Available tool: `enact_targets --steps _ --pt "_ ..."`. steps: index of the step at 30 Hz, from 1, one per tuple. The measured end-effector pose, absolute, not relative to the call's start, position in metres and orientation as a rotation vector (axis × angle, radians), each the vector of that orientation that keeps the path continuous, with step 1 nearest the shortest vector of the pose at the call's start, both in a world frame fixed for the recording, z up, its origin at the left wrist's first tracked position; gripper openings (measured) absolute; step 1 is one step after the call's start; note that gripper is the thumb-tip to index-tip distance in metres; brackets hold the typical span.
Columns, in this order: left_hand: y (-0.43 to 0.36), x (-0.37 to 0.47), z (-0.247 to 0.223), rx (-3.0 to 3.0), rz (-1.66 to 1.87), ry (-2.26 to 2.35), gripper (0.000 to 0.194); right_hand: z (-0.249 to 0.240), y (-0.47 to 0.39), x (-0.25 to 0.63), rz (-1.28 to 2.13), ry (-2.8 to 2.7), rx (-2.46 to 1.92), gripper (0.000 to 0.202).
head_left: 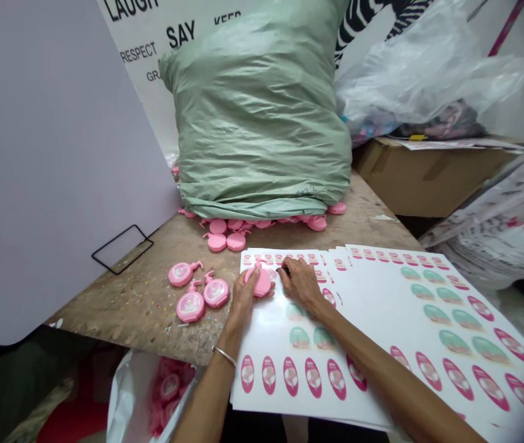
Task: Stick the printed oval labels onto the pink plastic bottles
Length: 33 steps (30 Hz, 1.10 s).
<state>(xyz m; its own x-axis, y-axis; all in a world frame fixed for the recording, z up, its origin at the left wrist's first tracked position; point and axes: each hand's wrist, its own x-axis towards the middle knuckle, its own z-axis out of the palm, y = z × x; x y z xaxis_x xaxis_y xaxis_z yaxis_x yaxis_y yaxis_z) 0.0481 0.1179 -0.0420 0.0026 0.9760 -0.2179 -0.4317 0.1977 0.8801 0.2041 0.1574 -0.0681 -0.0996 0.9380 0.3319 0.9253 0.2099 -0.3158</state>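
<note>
Clamped between the thumb and fingers of the left hand [242,296] is a pink bottle [260,283], over the far left part of the sticker sheets [262,338]. The right hand [299,282] bends over those sheets just beside it; whether its fingers pinch anything, I cannot tell. Near-left of the sheets, a white bag [125,394] holds pink pieces [168,387]. Left of them lie three labelled bottles [191,306]; beyond, a green sack [262,123] sits among more bottles [217,242].

Black capital lettering on the white wall panel [138,79] reads "LAUGH", "SAY", "KEEP" and "RESPECT".
</note>
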Motion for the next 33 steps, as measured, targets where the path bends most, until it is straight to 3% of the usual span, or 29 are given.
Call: enact_targets --steps 21,33 --pt "0.121 0.043 -0.04 0.625 1.183 0.91 0.041 -0.059 0.145 0.198 -0.225 -2.054 -1.721 0.019" --pt "0.123 0.036 -0.042 0.59 1.188 0.986 0.042 -0.067 0.152 0.197 -0.046 -2.013 -1.603 0.024"
